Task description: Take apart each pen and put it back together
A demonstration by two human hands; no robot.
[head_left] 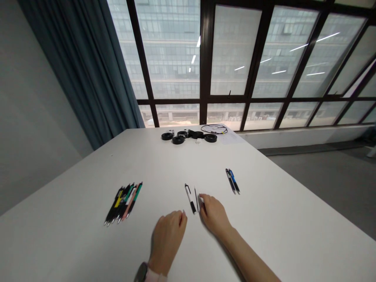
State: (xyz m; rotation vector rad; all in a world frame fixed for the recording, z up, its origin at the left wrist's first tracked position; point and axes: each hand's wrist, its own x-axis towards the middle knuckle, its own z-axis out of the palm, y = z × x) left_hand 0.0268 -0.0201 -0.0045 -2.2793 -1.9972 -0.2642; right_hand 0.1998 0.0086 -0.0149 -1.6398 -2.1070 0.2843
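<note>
My left hand (170, 232) rests on the white table with its fingers curled in. Whatever it may hold is hidden from view. Just beyond it lies a white pen with a black grip (190, 199). A thin dark pen refill (196, 199) lies alongside that pen, to its right. My right hand (214, 213) is at the refill's right side, thumb and index finger apart and close to it. Whether they touch the refill I cannot tell. Farther right, two pens (232, 181), one dark and one blue, lie side by side.
A row of several coloured pens (123, 203) lies at the left on the table (152, 164). Toward the back are several black rolls (178, 140) and a coiled black cable (214, 129). Windows (235, 51) and a blue curtain (85, 58) stand behind the table.
</note>
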